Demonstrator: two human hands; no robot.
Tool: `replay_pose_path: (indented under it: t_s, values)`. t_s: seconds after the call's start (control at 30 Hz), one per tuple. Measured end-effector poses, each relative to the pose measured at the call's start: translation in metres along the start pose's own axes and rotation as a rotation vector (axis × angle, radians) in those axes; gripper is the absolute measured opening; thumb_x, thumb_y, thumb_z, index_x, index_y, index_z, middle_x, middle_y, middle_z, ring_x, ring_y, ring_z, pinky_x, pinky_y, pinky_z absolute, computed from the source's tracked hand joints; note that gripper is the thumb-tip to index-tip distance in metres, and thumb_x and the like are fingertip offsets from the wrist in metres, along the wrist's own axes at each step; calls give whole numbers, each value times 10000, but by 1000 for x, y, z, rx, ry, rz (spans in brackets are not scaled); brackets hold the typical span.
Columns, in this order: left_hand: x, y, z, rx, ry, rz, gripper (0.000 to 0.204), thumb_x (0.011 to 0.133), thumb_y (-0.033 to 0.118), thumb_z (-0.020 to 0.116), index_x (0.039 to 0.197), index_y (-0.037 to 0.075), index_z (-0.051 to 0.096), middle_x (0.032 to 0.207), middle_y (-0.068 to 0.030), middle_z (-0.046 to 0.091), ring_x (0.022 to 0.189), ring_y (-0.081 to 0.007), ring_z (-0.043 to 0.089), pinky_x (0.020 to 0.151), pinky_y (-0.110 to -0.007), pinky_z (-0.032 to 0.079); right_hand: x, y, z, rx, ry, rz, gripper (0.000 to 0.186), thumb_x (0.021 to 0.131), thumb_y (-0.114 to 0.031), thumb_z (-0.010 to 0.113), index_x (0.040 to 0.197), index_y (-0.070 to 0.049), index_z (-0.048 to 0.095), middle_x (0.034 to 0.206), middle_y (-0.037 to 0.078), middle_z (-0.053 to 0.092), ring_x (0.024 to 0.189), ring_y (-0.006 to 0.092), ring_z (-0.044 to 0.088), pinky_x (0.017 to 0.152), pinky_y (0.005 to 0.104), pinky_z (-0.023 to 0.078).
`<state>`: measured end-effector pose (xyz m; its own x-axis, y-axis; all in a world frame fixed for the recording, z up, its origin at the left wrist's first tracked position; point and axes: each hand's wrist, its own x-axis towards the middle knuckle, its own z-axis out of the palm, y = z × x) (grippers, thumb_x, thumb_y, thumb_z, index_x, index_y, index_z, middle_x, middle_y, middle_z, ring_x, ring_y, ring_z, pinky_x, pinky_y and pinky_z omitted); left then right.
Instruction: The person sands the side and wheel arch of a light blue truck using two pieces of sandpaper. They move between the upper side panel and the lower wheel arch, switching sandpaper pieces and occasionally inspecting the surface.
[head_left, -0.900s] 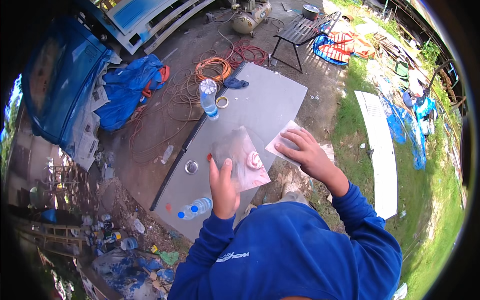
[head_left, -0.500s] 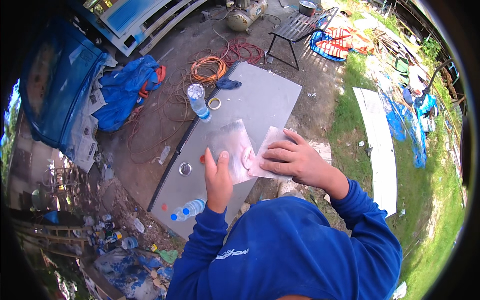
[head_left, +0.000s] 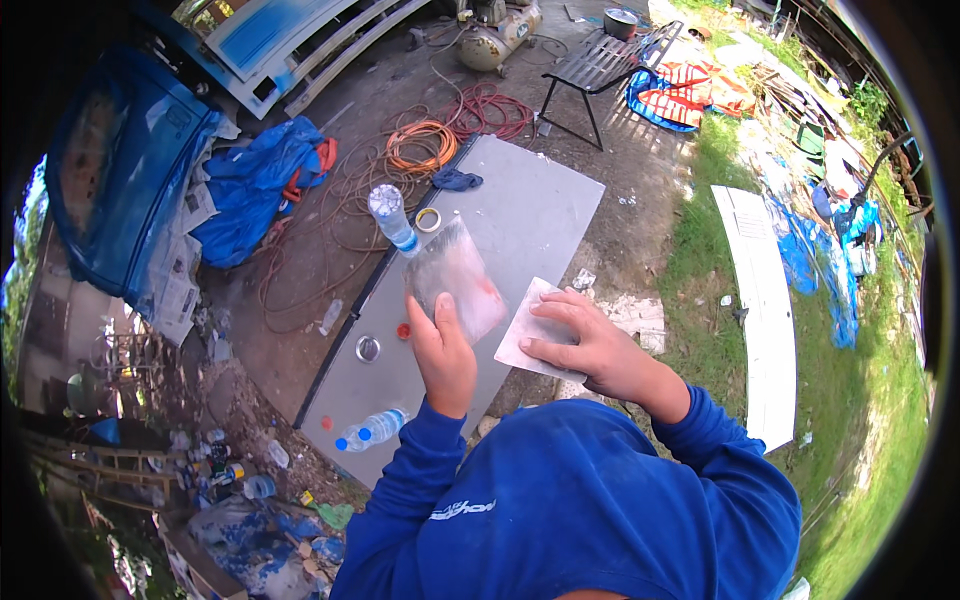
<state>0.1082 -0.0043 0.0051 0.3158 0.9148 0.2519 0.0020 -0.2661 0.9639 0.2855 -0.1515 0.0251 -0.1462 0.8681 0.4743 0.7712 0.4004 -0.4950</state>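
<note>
My left hand point(head_left: 445, 355) grips a square, translucent greyish sheet point(head_left: 455, 265) with smeared pink paste on its right part, tilted above the grey panel point(head_left: 535, 195). My right hand point(head_left: 620, 360) holds a smaller pale square spreader point(head_left: 515, 340) just right of the sheet, fingers curled over its top; its underside is hidden. On the panel stand a water bottle point(head_left: 395, 225), a tape roll point(head_left: 428, 220), a round metal lid point(head_left: 368, 349) and a small red item point(head_left: 403, 331). Water bottles point(head_left: 370, 432) lie beside my left sleeve.
Blue vehicle panels point(head_left: 130, 170) and a blue tarp point(head_left: 245, 200) are at left. Coiled hoses point(head_left: 420, 145), an air compressor point(head_left: 485, 45) and a metal bench point(head_left: 600, 60) are beyond the grey panel. A long white panel point(head_left: 745, 310) lies on the grass at right.
The sheet in my left hand has moved up and away from me. My right hand brought the spreader leftward to it and now holds it slightly apart. The pink lump now looks flattened and smeared.
</note>
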Motion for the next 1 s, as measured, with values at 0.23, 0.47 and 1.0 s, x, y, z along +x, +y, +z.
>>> replay_pose_path:
  t_s: [0.23, 0.47, 1.0]
  values:
    - [-11, 5, 8, -752, -63, -514, 394, 1065, 117, 458, 1439, -6, 428, 1327, -142, 589, 1204, -222, 612, 1018, -370, 510, -9, 41, 34, -5, 74, 82, 532, 845, -46, 654, 1362, -167, 634, 1363, 205, 558, 1302, 400, 536, 1072, 554, 446]
    - [-9, 8, 2, -515, -78, -336, 396, 1061, 102, 467, 1439, -9, 426, 1322, -140, 593, 1205, -218, 609, 1030, -366, 498, -1, 26, 1, -275, 14, -61, 498, 834, -121, 666, 1317, -239, 662, 1346, 53, 608, 1272, 294, 570, 1112, 588, 398]
    - [2, 5, -1, 67, -210, -44, 484, 1056, 108, 468, 1495, -83, 390, 1339, -208, 608, 1209, -242, 598, 1043, -347, 450, 17, 13, 15, -180, -119, -101, 459, 792, -94, 680, 1240, -193, 696, 1261, 4, 648, 1242, 215, 585, 1140, 549, 361]
